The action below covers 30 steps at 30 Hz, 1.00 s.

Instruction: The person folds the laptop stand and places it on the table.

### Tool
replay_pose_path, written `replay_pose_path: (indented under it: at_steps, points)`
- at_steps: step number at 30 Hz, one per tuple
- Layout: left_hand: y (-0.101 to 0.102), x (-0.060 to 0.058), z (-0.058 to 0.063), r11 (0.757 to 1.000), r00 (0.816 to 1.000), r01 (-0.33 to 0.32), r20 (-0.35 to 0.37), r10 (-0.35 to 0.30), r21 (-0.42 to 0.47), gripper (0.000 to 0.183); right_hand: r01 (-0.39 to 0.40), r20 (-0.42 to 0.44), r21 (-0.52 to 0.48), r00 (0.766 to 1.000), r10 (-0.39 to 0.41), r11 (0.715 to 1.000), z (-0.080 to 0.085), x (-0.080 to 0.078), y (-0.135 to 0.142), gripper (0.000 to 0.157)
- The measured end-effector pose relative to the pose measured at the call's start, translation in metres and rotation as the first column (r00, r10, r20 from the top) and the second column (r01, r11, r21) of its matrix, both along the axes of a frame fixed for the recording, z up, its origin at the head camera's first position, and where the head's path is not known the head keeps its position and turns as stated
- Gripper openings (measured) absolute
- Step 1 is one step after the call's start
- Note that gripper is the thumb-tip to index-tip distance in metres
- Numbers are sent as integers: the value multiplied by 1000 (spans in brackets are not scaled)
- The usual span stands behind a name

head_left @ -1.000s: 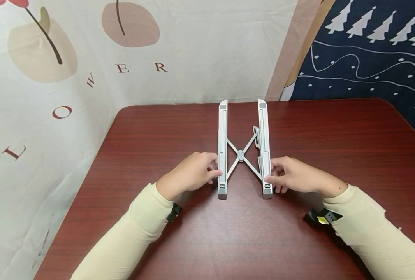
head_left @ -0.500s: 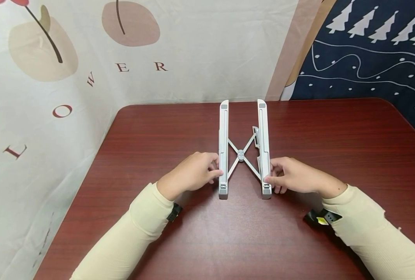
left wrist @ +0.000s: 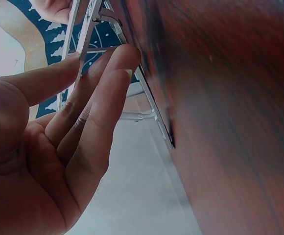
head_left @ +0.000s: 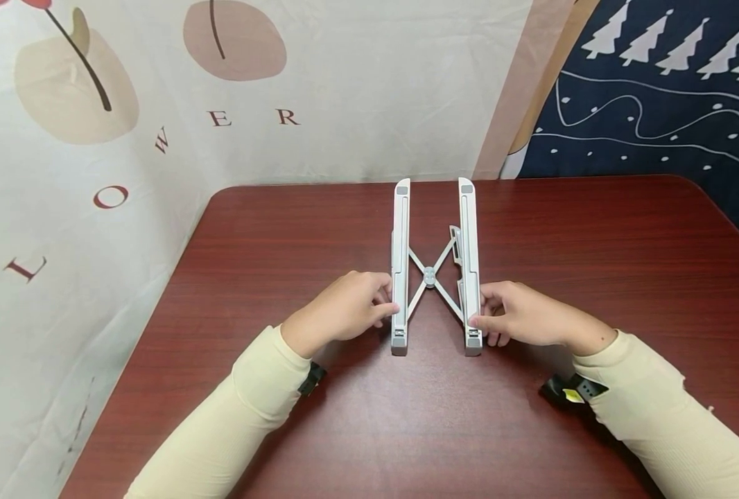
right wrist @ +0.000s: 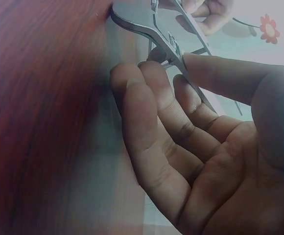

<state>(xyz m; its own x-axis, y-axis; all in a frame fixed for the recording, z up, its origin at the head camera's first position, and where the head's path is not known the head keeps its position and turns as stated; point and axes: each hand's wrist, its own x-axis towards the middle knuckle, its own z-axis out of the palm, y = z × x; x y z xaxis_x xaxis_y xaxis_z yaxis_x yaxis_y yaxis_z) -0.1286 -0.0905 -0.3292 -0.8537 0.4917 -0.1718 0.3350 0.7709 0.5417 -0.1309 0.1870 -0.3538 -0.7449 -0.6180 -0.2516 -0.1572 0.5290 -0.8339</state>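
A silver folding laptop stand (head_left: 401,242) stands on the table, its two long rails roughly parallel and joined by an X of thin struts with a round centre pivot (head_left: 429,277). My left hand (head_left: 351,305) pinches the near part of the left rail, thumb on top and fingers at its outer side. On the opposite side my right hand (head_left: 525,312) pinches the near part of the right rail the same way. In the left wrist view the thumb and fingers (left wrist: 95,112) close about the rail. The right wrist view shows the thumb against the other rail (right wrist: 201,85).
The reddish-brown wooden table (head_left: 432,430) has rounded far corners. Behind it hangs a pale printed cloth (head_left: 369,90), with a dark blue tree-patterned cloth (head_left: 650,118) at the right. Black straps with small devices sit at both wrists.
The two rails have come slightly closer together, and the X struts have narrowed. The left rail shifted right with my left hand; the right rail moved a little left with my right hand.
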Motion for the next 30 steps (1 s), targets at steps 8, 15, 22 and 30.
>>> replay_pose_path:
  at_steps: [8, 15, 22, 30]
  points:
    - [1, 1, 0, 1000, 1000, 1, 2, -1, 0, 14, -10, -4, 3, 1000, 10, 1000, 1, 1, -1, 18]
    - [2, 2, 1, 1000, 1000, 5, -4, -5, -1, 14, -12, -4, 5, 1000, 12, 1000, 2, 2, -2, 18]
    - [2, 1, 0, 1000, 1000, 11, -22, -11, -4, 15, -10, -11, 12, 1000, 10, 1000, 1, 2, -3, 18]
    - [2, 2, -1, 1000, 999, 23, -40, -24, -13, 15, -9, -24, 15, 1000, 9, 1000, 2, 3, -4, 18]
